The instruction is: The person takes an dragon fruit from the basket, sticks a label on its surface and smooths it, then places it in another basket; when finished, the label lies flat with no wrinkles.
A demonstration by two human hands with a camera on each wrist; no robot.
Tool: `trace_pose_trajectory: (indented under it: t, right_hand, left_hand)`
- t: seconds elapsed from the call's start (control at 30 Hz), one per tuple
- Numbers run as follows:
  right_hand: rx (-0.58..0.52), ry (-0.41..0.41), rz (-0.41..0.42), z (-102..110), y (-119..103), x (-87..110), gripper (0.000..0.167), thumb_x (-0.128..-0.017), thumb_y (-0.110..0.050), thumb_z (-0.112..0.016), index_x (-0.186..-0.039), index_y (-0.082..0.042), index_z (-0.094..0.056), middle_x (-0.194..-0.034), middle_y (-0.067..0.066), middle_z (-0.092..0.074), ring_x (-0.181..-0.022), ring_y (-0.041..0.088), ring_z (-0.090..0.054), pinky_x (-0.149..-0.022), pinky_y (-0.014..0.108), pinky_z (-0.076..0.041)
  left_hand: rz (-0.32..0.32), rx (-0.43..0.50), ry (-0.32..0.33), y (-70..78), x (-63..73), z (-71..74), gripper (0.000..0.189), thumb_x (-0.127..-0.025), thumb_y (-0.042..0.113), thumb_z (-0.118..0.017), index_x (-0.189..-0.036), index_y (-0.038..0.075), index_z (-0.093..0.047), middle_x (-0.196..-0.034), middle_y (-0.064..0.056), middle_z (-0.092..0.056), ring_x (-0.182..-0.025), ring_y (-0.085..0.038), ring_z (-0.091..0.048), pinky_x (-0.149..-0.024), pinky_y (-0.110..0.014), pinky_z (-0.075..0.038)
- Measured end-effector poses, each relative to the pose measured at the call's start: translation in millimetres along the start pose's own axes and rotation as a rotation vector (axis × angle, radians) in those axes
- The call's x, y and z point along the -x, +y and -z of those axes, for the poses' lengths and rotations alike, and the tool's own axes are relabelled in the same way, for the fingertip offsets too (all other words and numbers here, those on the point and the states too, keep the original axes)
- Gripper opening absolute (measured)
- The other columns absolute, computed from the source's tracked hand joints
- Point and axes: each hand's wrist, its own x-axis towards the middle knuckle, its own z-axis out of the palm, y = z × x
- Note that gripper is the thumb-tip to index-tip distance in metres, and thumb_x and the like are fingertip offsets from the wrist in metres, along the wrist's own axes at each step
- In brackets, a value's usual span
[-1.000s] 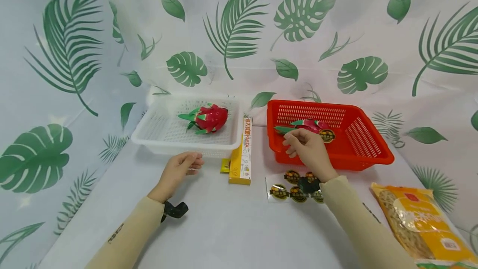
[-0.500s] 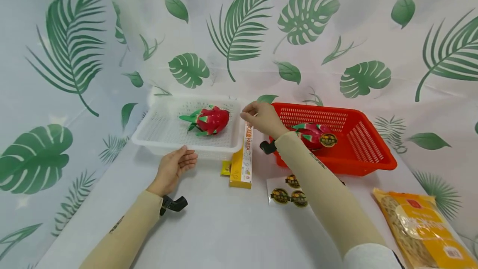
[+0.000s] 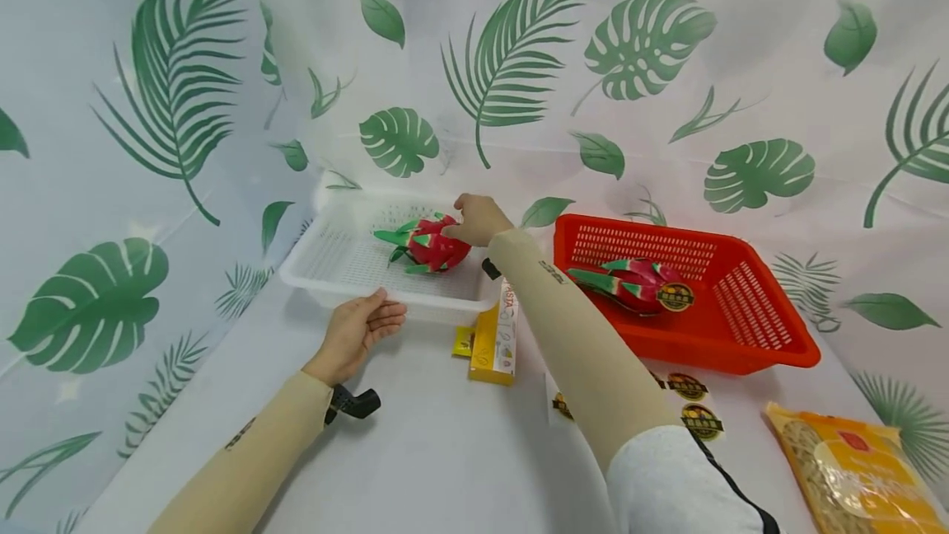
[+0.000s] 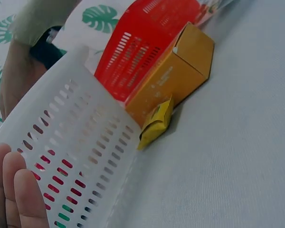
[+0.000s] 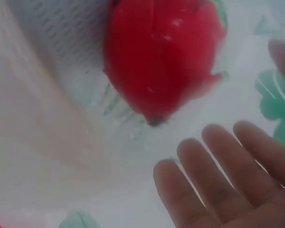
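Right hand [image 3: 480,221], wide, just right of the red dragon fruit [image 3: 432,246] inside the white basket [image 3: 343,247]

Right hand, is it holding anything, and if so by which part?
Nothing is held: the right hand is beside the dragon fruit in the white basket, and the right wrist view shows the fingers clear of the fruit.

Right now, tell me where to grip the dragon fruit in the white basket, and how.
Probably grip the dragon fruit across its rounded red body, from above: the white basket walls it in, and the long green tips point left, away from the right hand.
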Motion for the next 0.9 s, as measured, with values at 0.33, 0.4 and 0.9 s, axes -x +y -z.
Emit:
trace_pose_trajectory:
  t: [0.33, 0.4, 0.9]
  right_hand:
    - [0.278, -0.032, -0.040, -28, -21, -24.2, 0.071, -0.091, -0.057, -0.073, -0.138, -0.007, -0.056, -0.132, 0.010, -0.065, -0.113, 0.025, -0.063, -0.104, 0.040, -0.055]
    - [0.305, -0.052, -0.065, -32, -23, -23.8, 0.068, -0.092, -0.056, -0.073, -0.137, -0.008, -0.058, -0.132, 0.010, -0.065, -0.112, 0.025, -0.064, -0.103, 0.040, -0.056]
    - [0.303, 0.011, -0.094, -46, -25, -17.3, 0.066, -0.089, -0.049, -0.080, -0.135, -0.006, -0.058, -0.135, 0.013, -0.064, -0.121, 0.028, -0.064, -0.108, 0.041, -0.053]
  left_hand:
    - [-0.022, -0.079, -0.007, 1.4, 0.9, 0.2, 0.043, -0.110, 0.033, -0.051, -0.120, -0.007, -0.066, -0.091, 0.005, -0.079, -0.085, -0.006, -0.075, -0.079, -0.020, -0.060]
    - [-0.021, -0.077, -0.012, 1.3, 0.2, -0.4, 0.042, -0.110, 0.032, -0.051, -0.119, -0.007, -0.067, -0.090, 0.005, -0.079, -0.085, -0.006, -0.075, -0.079, -0.020, -0.061]
    - [-0.098, -0.115, 0.005, -5.2, -0.5, 0.3, 0.047, -0.109, 0.034, -0.053, -0.117, -0.010, -0.067, -0.096, -0.002, -0.080, -0.085, -0.009, -0.075, -0.079, -0.022, -0.061]
